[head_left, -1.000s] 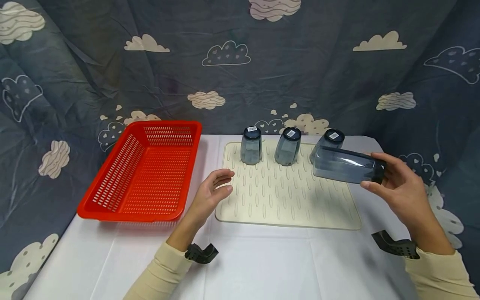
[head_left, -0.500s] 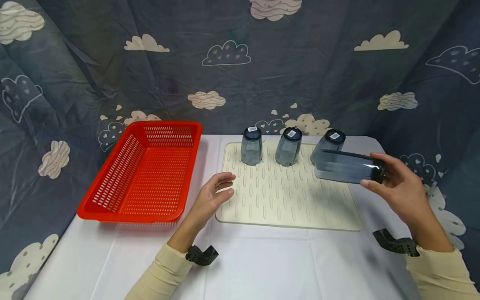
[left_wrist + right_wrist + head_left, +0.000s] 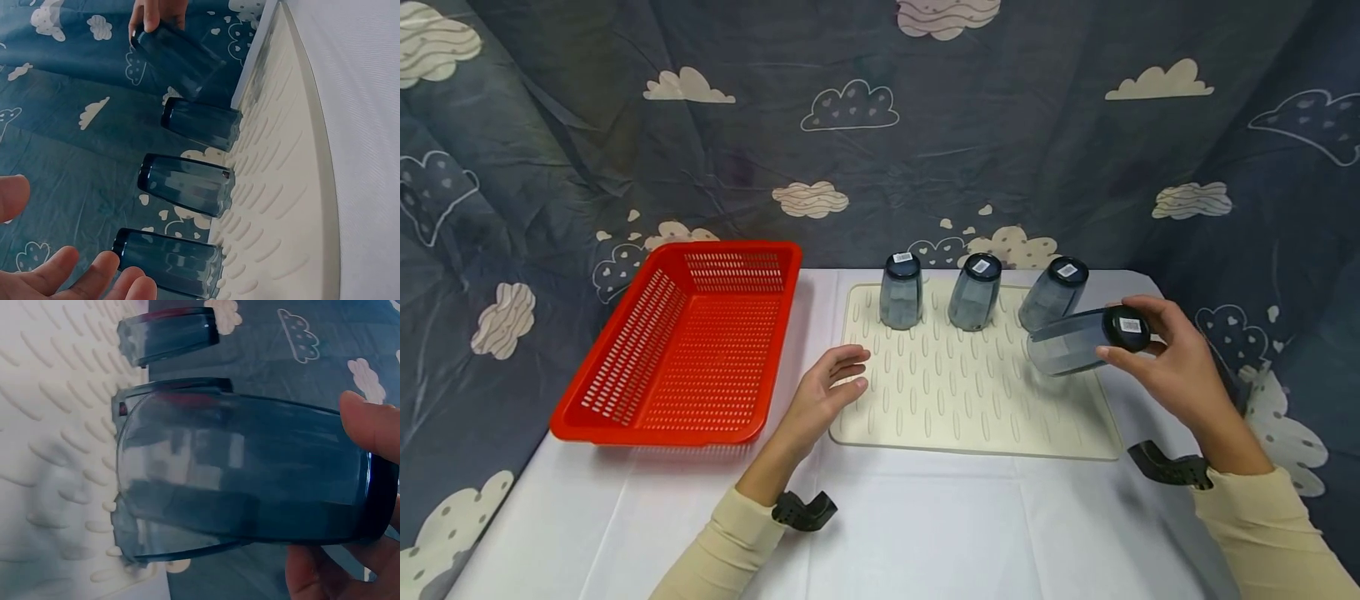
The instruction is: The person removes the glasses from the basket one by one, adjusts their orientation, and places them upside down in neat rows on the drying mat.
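My right hand (image 3: 1176, 358) grips a blue-tinted drinking glass (image 3: 1067, 343) by its dark base, thumb on one side and fingers on the other. The glass tilts over the mat's right part, mouth pointing down and left, a white label on its base. In the right wrist view the held glass (image 3: 237, 469) covers part of the glasses behind it. Three similar glasses stand upside down along the mat's back edge: a left one (image 3: 901, 292), a middle one (image 3: 975, 292) and a right one (image 3: 1052, 292). My left hand (image 3: 826, 392) hovers by the mat's left edge, fingers loosely bent, holding nothing.
A cream ridged drying mat (image 3: 955, 400) lies on the white-covered table (image 3: 925, 525). To the left stands a red perforated basket (image 3: 763, 367) with nothing in it. A dark cloth with cloud prints (image 3: 1000, 150) hangs behind the table.
My right hand has moved slightly left and turned the glass, so its base now faces the head camera and its mouth dips lower. My left hand has stayed nearly still.
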{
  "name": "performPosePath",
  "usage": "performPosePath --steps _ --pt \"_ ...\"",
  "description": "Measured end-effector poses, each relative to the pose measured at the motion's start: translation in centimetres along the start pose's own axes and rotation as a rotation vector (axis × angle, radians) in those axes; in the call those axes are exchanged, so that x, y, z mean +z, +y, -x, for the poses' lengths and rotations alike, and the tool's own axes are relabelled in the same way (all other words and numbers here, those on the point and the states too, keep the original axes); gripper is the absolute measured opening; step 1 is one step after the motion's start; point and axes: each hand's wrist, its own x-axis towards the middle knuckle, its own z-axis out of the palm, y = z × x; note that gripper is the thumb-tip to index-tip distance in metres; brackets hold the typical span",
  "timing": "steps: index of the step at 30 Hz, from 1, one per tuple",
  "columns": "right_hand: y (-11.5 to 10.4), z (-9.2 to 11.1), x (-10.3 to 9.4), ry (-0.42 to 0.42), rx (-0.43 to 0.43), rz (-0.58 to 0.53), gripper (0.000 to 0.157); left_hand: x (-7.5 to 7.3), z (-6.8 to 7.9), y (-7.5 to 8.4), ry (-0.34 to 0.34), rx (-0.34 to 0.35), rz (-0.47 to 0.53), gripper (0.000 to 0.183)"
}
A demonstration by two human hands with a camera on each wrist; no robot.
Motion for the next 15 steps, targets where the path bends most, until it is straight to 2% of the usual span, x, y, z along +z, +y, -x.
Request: performPosePath --steps 10,15 --pt "0.0 -1.1 1.6 -0.030 -0.089 0.049 0.071 0.0 0.0 -0.2 -0.007 -0.025 0.004 0.048" --pt "0.2 -1.6 2.2 -0.065 -0.096 0.085 0.070 0.2 0.0 -0.5 -0.014 -0.031 0.002 0.049"
